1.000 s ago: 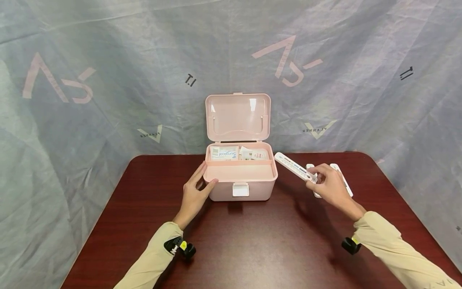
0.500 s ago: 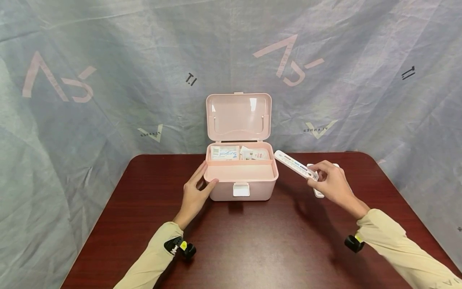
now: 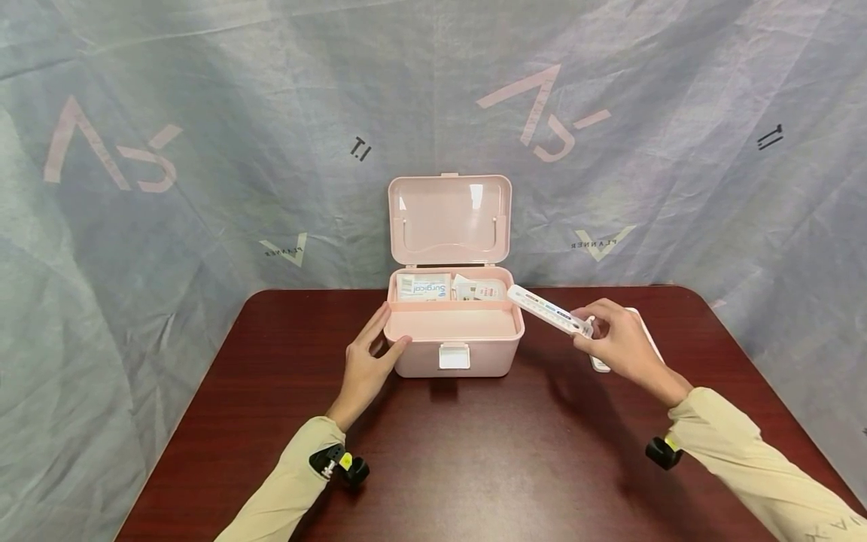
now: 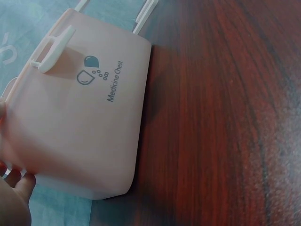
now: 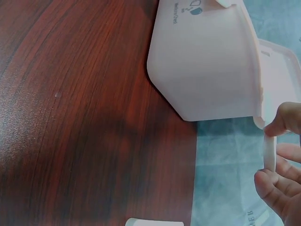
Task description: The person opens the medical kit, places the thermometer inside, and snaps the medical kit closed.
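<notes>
The pink medicine chest [image 3: 413, 358] stands with its lid [image 3: 450, 211] raised; "Medicine Chest" is printed on its front. My left hand [image 3: 364, 370] rests against the chest's left front corner, thumb at the front rim and extended fingers along the side. In the head view, my right hand [image 3: 622, 345] pinches one end of a long flat white stick [image 3: 543, 309] with printed markings. Its far end slants up toward the chest's right rim; whether they touch I cannot tell. The right wrist view shows the stick [image 5: 269, 154] edge-on between thumb and fingers.
A "Surgical" packet [image 3: 427, 287] and another white packet [image 3: 479, 289] lie in the chest's rear compartments. White flat items [image 3: 599, 365] lie on the dark red table [image 3: 474, 452], partly behind the right hand. A grey printed cloth [image 3: 271, 150] hangs behind the table.
The right hand first shifted slightly right, then the white stick moved a little left, so its far end is now at the chest's right rim. The left hand stays put.
</notes>
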Demonstrator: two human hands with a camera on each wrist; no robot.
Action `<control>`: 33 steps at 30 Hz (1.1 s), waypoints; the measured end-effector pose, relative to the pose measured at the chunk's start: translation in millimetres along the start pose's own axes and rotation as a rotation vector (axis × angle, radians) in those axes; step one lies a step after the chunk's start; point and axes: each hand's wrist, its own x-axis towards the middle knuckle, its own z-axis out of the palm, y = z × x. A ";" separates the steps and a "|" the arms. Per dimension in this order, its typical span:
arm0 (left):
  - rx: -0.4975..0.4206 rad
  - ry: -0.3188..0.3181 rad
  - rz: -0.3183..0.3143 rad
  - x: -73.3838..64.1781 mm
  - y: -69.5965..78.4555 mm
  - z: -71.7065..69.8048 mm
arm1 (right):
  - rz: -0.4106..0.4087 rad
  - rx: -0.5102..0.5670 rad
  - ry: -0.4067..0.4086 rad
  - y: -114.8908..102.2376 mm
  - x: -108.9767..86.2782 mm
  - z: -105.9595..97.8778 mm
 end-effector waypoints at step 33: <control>-0.003 -0.020 0.009 -4.4 39.2 -5.5 | -0.061 0.069 -0.078 -8.1 16.2 8.0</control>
